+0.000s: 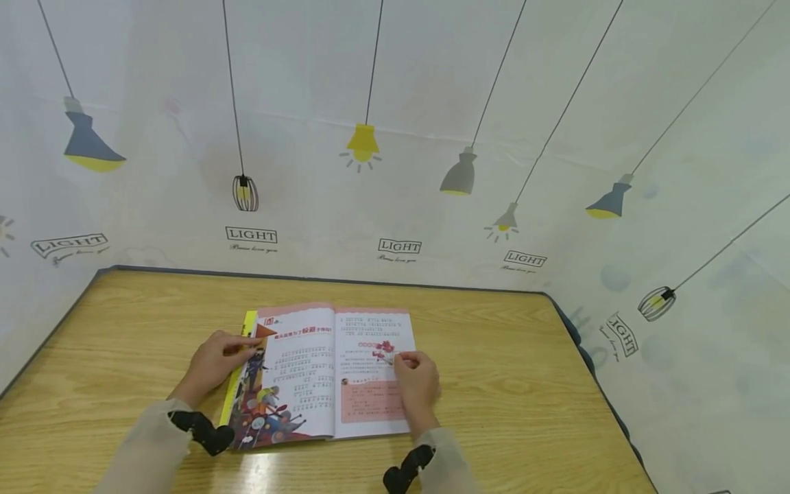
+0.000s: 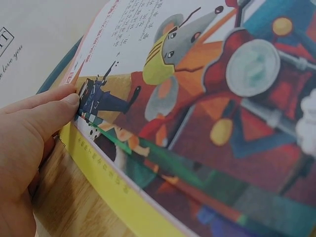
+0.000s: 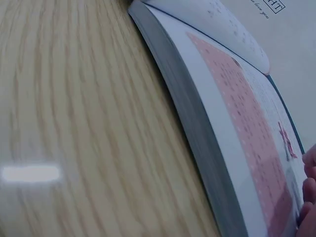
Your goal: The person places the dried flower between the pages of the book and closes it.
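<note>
An illustrated book [image 1: 365, 405] lies open on the wooden table, with printed text and a pink text box on its right page. The left page carries colourful cartoon animals [image 2: 187, 54]. At the left edge is my left hand [image 1: 212, 363], its thumb [image 2: 71, 101] and index finger holding the page edges beside a yellow strip [image 2: 98, 170]. My right hand [image 1: 417, 384] is at the right page's outer edge, fingers curled in and thumb and index fingertips together over the margin. Only its fingertips [image 3: 309, 190] show in the right wrist view. A left-hand page bows upward there.
The wood-grained table [image 1: 518, 384] extends on both sides of the book and behind it. A pale cloth backdrop [image 1: 308, 219] printed with hanging lamps rises along the back and sides. Dark edging [image 1: 345, 279] runs along the table's far border.
</note>
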Motion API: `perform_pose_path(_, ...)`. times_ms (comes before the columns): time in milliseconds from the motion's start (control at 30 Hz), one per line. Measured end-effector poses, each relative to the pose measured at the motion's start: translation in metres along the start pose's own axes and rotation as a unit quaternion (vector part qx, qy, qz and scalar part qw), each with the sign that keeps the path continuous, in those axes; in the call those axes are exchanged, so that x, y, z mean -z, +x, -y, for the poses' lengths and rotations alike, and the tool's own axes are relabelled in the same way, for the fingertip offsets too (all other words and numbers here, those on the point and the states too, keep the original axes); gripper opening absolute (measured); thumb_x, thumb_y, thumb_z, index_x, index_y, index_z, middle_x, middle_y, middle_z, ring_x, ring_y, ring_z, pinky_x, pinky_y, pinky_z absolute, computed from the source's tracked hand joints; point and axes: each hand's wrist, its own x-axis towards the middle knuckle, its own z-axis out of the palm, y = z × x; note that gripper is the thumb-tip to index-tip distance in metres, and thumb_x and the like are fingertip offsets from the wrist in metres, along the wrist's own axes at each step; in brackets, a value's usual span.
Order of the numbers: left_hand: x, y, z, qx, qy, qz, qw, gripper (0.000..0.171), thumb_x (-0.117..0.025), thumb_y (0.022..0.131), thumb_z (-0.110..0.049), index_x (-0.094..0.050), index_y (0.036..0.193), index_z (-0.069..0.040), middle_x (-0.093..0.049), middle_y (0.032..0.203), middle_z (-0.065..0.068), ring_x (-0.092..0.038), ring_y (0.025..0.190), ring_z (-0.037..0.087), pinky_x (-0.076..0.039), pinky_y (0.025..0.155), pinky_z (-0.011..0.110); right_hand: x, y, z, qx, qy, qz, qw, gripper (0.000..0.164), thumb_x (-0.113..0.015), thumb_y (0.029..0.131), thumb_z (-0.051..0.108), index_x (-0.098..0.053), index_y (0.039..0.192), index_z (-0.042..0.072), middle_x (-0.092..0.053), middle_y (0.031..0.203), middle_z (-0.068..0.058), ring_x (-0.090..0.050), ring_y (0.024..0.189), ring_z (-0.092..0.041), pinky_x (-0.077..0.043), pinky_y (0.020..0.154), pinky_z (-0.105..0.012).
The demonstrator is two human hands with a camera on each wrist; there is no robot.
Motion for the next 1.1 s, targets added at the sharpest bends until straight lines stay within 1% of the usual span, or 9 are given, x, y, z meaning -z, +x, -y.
perform_pose_path(133,0.000,0.000,0.001,0.000,0.002,0.000,1.0000,0.026,-0.064,0.089,-0.018,-0.069,0.111,-0.004,-0.058,0.096,0.010,-0.045,0.084,0.021,-0.034,0.072,0.036,0.010,0.011,-0.005,0.012,0.045,0.072,0.996,0.010,-0.071,0.078,0.015,-0.070,0.084,0.006,-0.058,0.073,-0.002,-0.051,0.068,-0.016,-0.039,0.060,-0.028)
perform_pose_path(267,0.001,0.000,0.001,0.007,0.001,0.002,1.0000,0.026,-0.065,0.088,-0.018,-0.069,0.111,-0.005,-0.058,0.097,0.011,-0.045,0.084,0.022,-0.034,0.071,0.036,0.022,0.027,-0.011,0.048,0.051,0.146,0.987,0.014,-0.071,0.079,0.010,-0.070,0.090,0.001,-0.058,0.076,-0.004,-0.051,0.070,-0.015,-0.041,0.059,-0.026)
perform_pose_path(433,0.001,0.000,0.002,0.006,0.002,0.001,1.0000,0.026,-0.065,0.088,-0.018,-0.069,0.111,-0.005,-0.058,0.096,0.011,-0.046,0.084,0.022,-0.034,0.071,0.036,0.037,0.050,-0.019,0.097,0.024,0.230,0.968,0.019,-0.071,0.080,0.008,-0.069,0.098,0.000,-0.061,0.082,-0.006,-0.054,0.075,-0.016,-0.045,0.064,-0.027)
perform_pose_path(667,0.002,0.000,0.000,0.001,0.005,0.000,1.0000,0.026,-0.065,0.088,-0.018,-0.069,0.110,-0.004,-0.060,0.097,0.011,-0.046,0.084,0.022,-0.034,0.071,0.036,0.050,0.072,-0.021,0.123,0.005,0.313,0.942,0.029,-0.073,0.080,0.011,-0.068,0.107,0.003,-0.062,0.094,-0.008,-0.055,0.086,-0.020,-0.046,0.076,-0.034)
perform_pose_path(767,0.002,0.000,-0.001,0.005,0.003,0.002,1.0000,0.027,-0.065,0.088,-0.019,-0.069,0.111,-0.005,-0.059,0.098,0.011,-0.046,0.085,0.022,-0.035,0.072,0.036,0.052,0.077,-0.024,0.125,0.015,0.334,0.934,0.032,-0.074,0.079,0.011,-0.068,0.109,0.003,-0.062,0.096,-0.008,-0.056,0.087,-0.019,-0.046,0.076,-0.033)
perform_pose_path(800,0.002,0.000,-0.002,0.005,0.002,0.002,1.0000,0.027,-0.065,0.089,-0.020,-0.069,0.111,-0.005,-0.059,0.098,0.011,-0.046,0.086,0.022,-0.035,0.072,0.037,0.056,0.075,-0.021,0.127,0.018,0.340,0.932,0.032,-0.074,0.079,0.010,-0.067,0.109,0.001,-0.063,0.096,-0.010,-0.056,0.087,-0.020,-0.046,0.076,-0.033)
perform_pose_path(967,0.001,0.000,-0.002,0.012,0.000,-0.001,0.9999,0.028,-0.065,0.089,-0.020,-0.069,0.111,-0.005,-0.060,0.099,0.011,-0.046,0.087,0.022,-0.035,0.073,0.037,0.056,0.077,-0.024,0.124,0.009,0.336,0.933,0.032,-0.074,0.079,0.009,-0.068,0.110,0.005,-0.063,0.097,-0.007,-0.055,0.089,-0.018,-0.044,0.078,-0.033)
perform_pose_path(1033,0.001,-0.001,-0.002,0.013,-0.002,-0.002,0.9999,0.028,-0.065,0.089,-0.020,-0.069,0.112,-0.006,-0.060,0.099,0.012,-0.045,0.086,0.022,-0.034,0.072,0.037,0.052,0.079,-0.030,0.128,0.012,0.331,0.935,0.032,-0.075,0.078,0.009,-0.069,0.109,0.006,-0.063,0.099,-0.005,-0.055,0.091,-0.019,-0.043,0.079,-0.033)
perform_pose_path(1100,0.001,-0.002,-0.002,0.016,-0.003,-0.002,0.9999,0.028,-0.064,0.089,-0.021,-0.068,0.113,-0.006,-0.058,0.099,0.011,-0.043,0.085,0.022,-0.033,0.072,0.036,0.051,0.079,-0.032,0.138,0.019,0.328,0.934,0.032,-0.074,0.078,0.008,-0.069,0.110,0.005,-0.064,0.102,-0.006,-0.056,0.093,-0.020,-0.043,0.079,-0.033)
